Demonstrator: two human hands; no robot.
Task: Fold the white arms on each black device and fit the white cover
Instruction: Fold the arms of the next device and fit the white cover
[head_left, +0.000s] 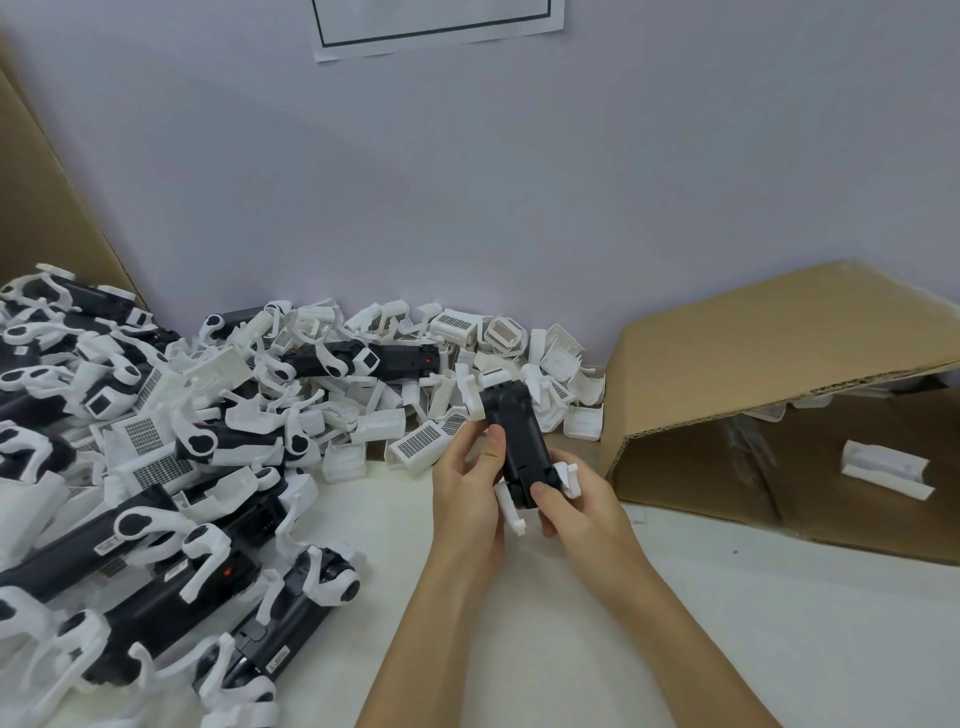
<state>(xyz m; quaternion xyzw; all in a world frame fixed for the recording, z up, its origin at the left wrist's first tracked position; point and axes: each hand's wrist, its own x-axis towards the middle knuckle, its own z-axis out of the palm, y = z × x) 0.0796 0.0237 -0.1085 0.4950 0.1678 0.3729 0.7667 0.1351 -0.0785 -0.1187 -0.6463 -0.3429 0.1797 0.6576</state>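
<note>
I hold one black device (519, 441) upright above the table, in the middle of the view. My left hand (470, 483) grips its left side, thumb on the black body. My right hand (576, 506) pinches its lower end, thumb on the black face. White arms stick out at the bottom left (511, 512) and bottom right (569, 475), and more white shows at its top (475, 395). A pile of white covers (421, 447) lies just behind my hands along the wall.
A heap of black devices with white arms (156, 519) fills the left of the white table (727, 623). An open cardboard box (753, 374) lies on its side at the right with one white-covered piece (885, 467) inside. The wall stands close behind.
</note>
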